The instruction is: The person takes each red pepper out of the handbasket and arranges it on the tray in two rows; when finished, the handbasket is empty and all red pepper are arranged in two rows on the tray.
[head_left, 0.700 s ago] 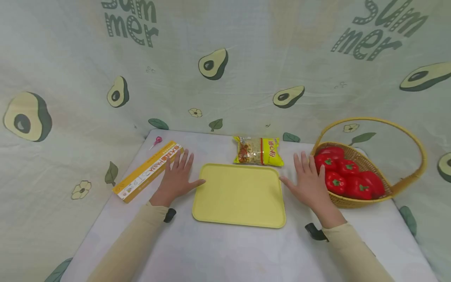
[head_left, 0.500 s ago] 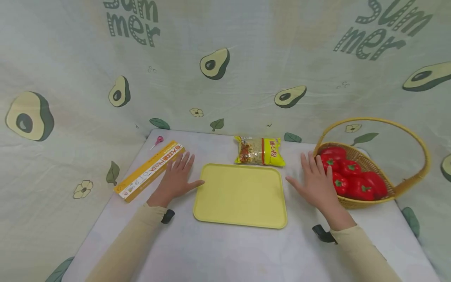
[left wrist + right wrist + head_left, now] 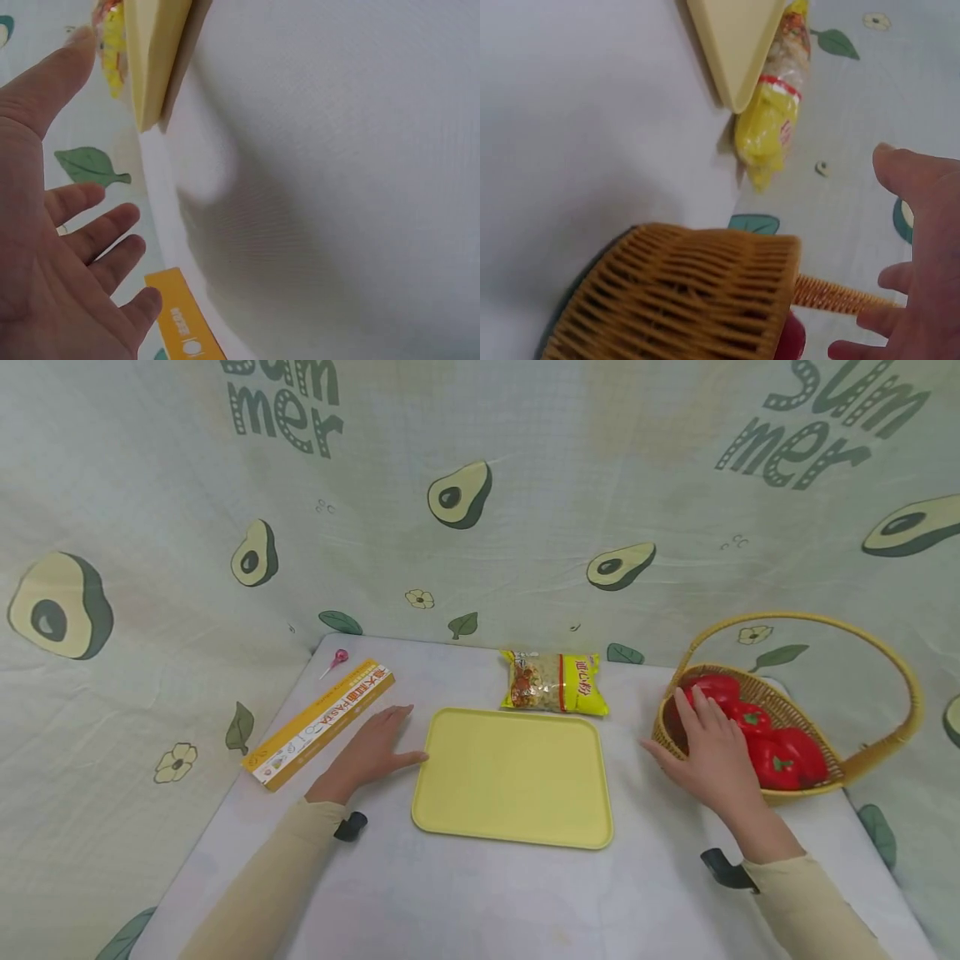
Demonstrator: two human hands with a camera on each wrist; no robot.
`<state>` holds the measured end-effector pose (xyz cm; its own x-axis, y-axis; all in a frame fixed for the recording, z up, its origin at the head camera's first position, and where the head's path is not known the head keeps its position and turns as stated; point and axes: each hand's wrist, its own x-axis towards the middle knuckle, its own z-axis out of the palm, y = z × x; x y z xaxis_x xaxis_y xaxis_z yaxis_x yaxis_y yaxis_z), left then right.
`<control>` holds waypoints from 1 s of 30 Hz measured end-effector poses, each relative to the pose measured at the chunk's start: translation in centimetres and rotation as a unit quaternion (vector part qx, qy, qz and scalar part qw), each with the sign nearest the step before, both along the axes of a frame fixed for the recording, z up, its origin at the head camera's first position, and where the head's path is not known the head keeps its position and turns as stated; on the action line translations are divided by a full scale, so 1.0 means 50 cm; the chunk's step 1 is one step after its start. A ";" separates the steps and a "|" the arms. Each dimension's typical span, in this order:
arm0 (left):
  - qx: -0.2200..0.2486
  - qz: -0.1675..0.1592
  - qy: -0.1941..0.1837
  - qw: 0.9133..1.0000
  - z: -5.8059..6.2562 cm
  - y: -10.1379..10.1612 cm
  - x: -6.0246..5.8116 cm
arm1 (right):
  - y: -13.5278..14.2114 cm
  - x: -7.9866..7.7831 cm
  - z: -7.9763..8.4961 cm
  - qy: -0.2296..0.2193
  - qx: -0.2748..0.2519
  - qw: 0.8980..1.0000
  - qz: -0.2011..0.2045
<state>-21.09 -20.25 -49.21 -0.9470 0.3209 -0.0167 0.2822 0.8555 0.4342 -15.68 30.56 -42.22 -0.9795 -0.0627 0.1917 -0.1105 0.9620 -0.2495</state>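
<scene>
Left hand [image 3: 366, 757] and right hand [image 3: 716, 760] hold nothing, fingers loosely extended; a knock against the wicker basket [image 3: 768, 695], three o'clock from the yellow tray [image 3: 512, 777], could dislodge bell peppers [image 3: 765, 758].

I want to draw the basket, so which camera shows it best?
The head camera: it shows most of the basket, its handle and the peppers inside, though the right hand hides some. The right wrist camera catches just part of its woven side and handle. The left wrist camera shows none.
</scene>
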 end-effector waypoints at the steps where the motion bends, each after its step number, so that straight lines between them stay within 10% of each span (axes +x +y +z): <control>1: 0.013 0.001 -0.010 1.000 -0.002 -0.001 0.000 | 0.005 0.001 0.000 0.000 -0.002 1.000 -0.001; 15: 0.114 0.002 -0.090 0.989 -0.020 -0.001 0.004 | 0.083 0.012 -0.002 -0.046 -0.023 0.998 -0.026; 30: 0.125 -0.035 -0.114 0.985 -0.037 -0.007 0.001 | 0.125 0.022 0.012 -0.126 -0.011 0.992 -0.018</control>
